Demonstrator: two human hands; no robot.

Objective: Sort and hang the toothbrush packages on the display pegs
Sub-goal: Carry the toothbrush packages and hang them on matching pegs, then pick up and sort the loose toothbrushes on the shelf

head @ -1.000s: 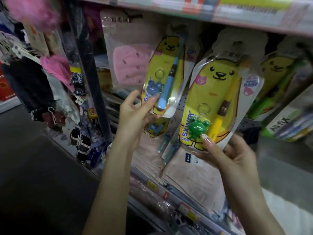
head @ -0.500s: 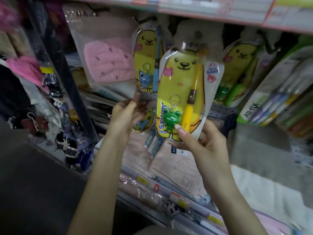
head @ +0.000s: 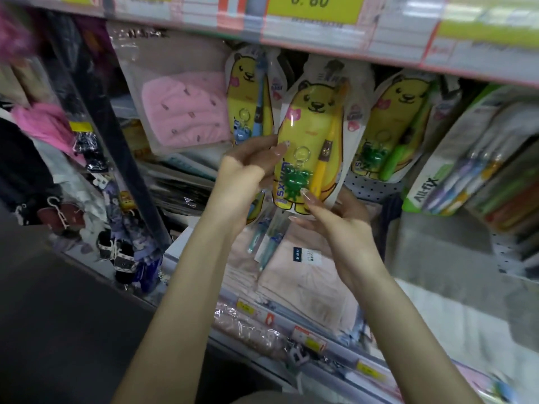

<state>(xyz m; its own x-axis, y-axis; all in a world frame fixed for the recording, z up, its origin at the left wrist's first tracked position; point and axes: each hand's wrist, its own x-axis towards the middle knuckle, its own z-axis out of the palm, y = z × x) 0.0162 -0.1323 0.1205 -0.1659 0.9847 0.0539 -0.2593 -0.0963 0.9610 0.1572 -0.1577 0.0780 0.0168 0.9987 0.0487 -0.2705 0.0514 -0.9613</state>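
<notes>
A yellow bear-shaped toothbrush package (head: 313,132) with a yellow brush and a green frog charm is held up in front of the pegs. My right hand (head: 338,220) grips its bottom edge, thumb on the frog. My left hand (head: 248,173) holds its left edge with the fingers curled. Behind it hang a similar package with a blue brush (head: 250,94) on the left and one with a green brush (head: 393,123) on the right. Another yellow package (head: 255,208) shows partly below my left hand. The pegs themselves are hidden behind the packages.
A shelf edge with price labels (head: 315,13) runs just above the packages. A bagged pink item (head: 186,109) hangs to the left, All-Fix toothbrush multipacks (head: 466,170) to the right. Folded pink towels (head: 303,275) lie below, and hair accessories (head: 116,234) hang at far left.
My left hand let go of the blue-brush package, which now hangs, and moved right onto the yellow-brush package. My right hand carried that package left and up toward the middle.
</notes>
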